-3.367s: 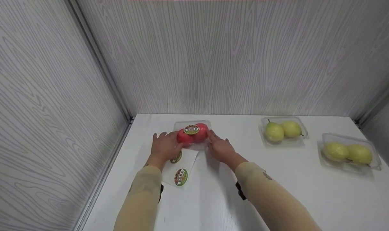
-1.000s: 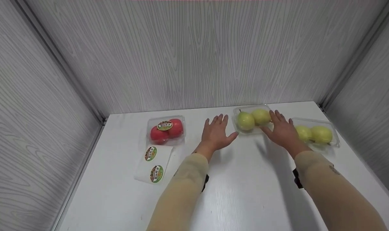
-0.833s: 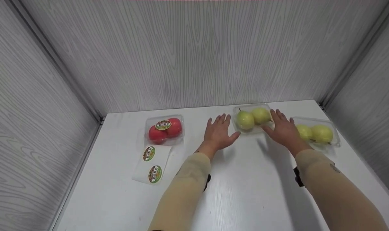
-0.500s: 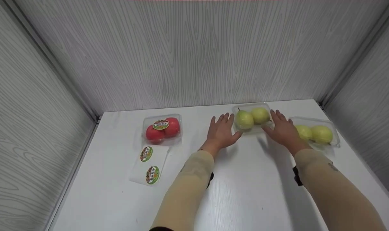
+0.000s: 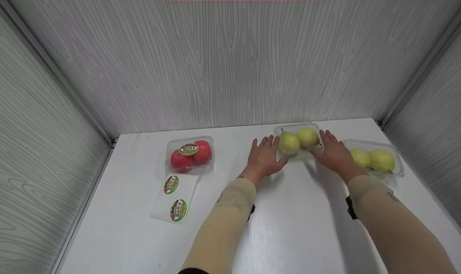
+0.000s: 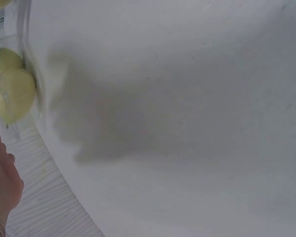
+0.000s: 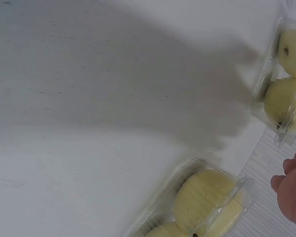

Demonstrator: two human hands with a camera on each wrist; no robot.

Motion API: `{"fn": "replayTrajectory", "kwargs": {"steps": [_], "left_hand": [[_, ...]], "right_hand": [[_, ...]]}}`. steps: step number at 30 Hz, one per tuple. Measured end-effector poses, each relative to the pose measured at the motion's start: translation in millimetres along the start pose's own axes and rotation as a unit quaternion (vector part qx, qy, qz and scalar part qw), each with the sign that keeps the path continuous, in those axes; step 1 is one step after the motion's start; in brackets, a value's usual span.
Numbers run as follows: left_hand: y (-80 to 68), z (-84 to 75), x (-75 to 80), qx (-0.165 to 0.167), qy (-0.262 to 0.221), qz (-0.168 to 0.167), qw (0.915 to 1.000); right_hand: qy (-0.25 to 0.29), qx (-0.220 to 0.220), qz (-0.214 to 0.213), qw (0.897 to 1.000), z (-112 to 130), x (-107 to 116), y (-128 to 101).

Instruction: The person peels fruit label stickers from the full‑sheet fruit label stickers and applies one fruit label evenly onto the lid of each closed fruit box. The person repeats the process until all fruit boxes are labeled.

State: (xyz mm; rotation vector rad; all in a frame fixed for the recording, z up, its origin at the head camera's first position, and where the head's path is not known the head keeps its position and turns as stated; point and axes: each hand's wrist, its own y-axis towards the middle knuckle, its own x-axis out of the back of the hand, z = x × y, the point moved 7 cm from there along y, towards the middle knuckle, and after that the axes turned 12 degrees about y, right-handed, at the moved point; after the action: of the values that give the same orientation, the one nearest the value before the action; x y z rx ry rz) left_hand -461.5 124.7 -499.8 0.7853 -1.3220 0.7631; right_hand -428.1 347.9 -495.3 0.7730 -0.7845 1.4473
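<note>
A clear plastic fruit box (image 5: 299,153) with two yellow-green pears (image 5: 307,137) stands near the back of the white table. On its left side is my left hand (image 5: 263,158), fingers straight and thumb spread towards the box. My right hand (image 5: 334,155) is at its right side, fingers also straight. Whether either hand touches the plastic, I cannot tell. The left wrist view has these pears (image 6: 17,94) above my left hand (image 6: 2,177). In the right wrist view, the box (image 7: 259,96) lies beyond my right hand (image 7: 293,190).
A second pear box (image 5: 396,152) stands at the right, partly behind my right hand. At the left is a clear box (image 5: 170,146) of two red fruits with an oval label (image 5: 188,148) on top. A white sheet (image 5: 160,207) bearing two oval stickers lies before it. Panel walls (image 5: 215,64) enclose the table.
Both hands have gone from the red fruit box at the left to the pear box. Over the last second my left hand has edged right, closer to it; the right has hardly moved.
</note>
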Motion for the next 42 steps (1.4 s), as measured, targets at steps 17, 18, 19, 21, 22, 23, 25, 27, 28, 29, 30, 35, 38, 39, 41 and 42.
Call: {"fn": "replayTrajectory", "kwargs": {"steps": [17,18,19,21,22,23,25,27,28,29,30,35,38,39,41,42], "left_hand": [[-5.4,-17.4,-10.7,-0.034,0.0,0.036,0.9988],[-5.6,-16.8,-11.5,-0.033,0.0,0.036,0.9988],[-5.7,-15.8,-12.3,-0.031,-0.001,0.037,0.9988],[-5.6,-13.5,-13.4,-0.028,0.0,0.037,0.9989],[-5.8,-12.3,-13.5,-0.026,-0.003,0.035,0.999],[-5.9,-11.0,-13.8,-0.023,-0.005,0.033,0.9992],[-6.2,-8.3,-14.6,-0.02,-0.009,0.031,0.9993],[-6.9,-5.8,-16.2,-0.02,-0.015,0.031,0.9992],[-7.4,-4.5,-17.3,-0.019,-0.017,0.032,0.9992],[-7.5,-3.3,-18.4,-0.019,-0.016,0.032,0.9992],[-7.8,-1.8,-19.7,-0.019,-0.015,0.033,0.9991],[-9.2,5.9,-25.0,-0.019,-0.013,0.021,0.9995],[-10.9,10.3,-28.1,-0.016,-0.014,0.011,0.9997],[-11.5,11.7,-29.0,-0.015,-0.015,0.009,0.9997],[-12.4,14.9,-31.4,-0.014,-0.017,0.004,0.9997],[-12.7,16.4,-32.6,-0.015,-0.018,0.001,0.9997]], "right_hand": [[0.038,-0.029,0.036,0.998,-5.8,-14.9,-5.2],[0.041,-0.029,0.036,0.998,-5.6,-16.2,-5.1],[0.044,-0.027,0.034,0.998,-4.7,-17.5,-4.7],[0.046,-0.022,0.027,0.998,-3.0,-19.5,-4.1],[0.048,-0.02,0.023,0.998,-1.9,-20.2,-4.0],[0.048,-0.017,0.017,0.999,-1.1,-21.1,-3.7],[0.046,-0.012,0.008,0.999,0.7,-23.2,-3.3],[0.047,-0.01,0.001,0.999,2.5,-26.3,-3.7],[0.048,-0.009,-0.002,0.999,3.2,-28.1,-3.9],[0.048,-0.008,-0.005,0.999,3.6,-30.1,-3.7],[0.049,-0.007,-0.007,0.999,4.1,-32.0,-3.4],[0.052,-0.003,-0.02,0.998,7.5,-40.5,-2.2],[0.053,-0.002,-0.024,0.998,8.8,-45.8,-1.4],[0.053,-0.002,-0.025,0.998,9.1,-47.6,-0.9],[0.051,0.002,-0.029,0.998,10.5,-51.0,-0.1],[0.049,0.005,-0.031,0.998,11.2,-52.5,0.4]]}}
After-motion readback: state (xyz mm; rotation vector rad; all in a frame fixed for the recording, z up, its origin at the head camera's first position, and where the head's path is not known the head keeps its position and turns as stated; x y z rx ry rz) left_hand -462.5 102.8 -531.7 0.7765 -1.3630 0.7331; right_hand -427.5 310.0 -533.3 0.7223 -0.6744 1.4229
